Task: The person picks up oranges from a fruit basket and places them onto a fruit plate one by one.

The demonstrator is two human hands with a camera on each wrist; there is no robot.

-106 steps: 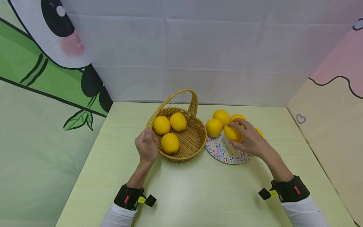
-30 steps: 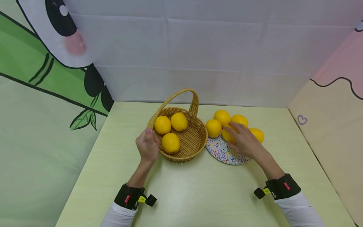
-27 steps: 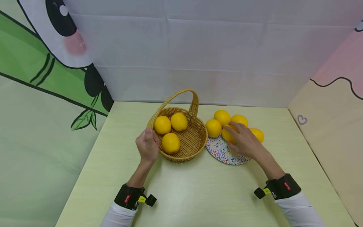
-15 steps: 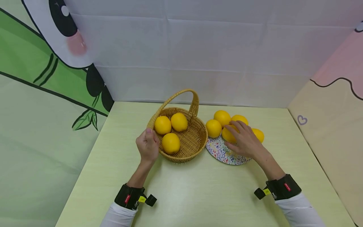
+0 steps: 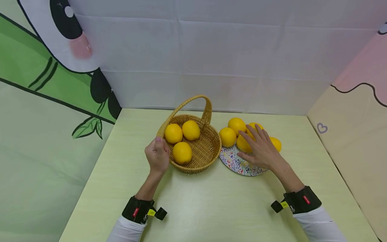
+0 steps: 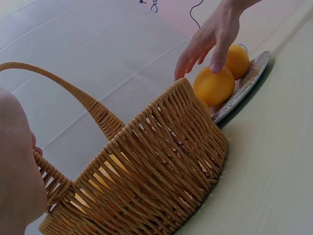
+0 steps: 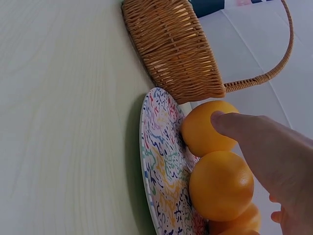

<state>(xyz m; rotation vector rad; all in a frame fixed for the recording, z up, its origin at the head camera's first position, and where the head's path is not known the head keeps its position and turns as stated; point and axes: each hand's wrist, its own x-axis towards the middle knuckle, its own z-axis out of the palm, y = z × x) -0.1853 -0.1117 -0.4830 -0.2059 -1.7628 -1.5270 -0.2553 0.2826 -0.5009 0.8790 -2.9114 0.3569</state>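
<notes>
My left hand (image 5: 157,156) grips the near-left base of the arched handle (image 5: 193,98) of a woven wicker basket (image 5: 201,151). Three oranges (image 5: 182,153) lie in the basket, towards its left side. To its right, a round plate with a colourful squiggle pattern (image 5: 237,163) bears several more oranges (image 5: 227,136). My right hand (image 5: 262,149) is spread above this plate, fingers extended over the front orange (image 5: 243,144). In the right wrist view the thumb (image 7: 234,122) overlaps an orange (image 7: 208,132); whether it touches is unclear. The hand partly hides the plate's right side.
Everything stands on a pale wooden table (image 5: 211,208). A white cloth wall (image 5: 226,67) rises directly behind, with printed cloth panels at the left and right. Basket and plate are close side by side near the table's back edge.
The right hand held an orange over the plate earlier; that orange now sits among the others, and the fingers have loosened and spread. Left hand and basket stay in place.
</notes>
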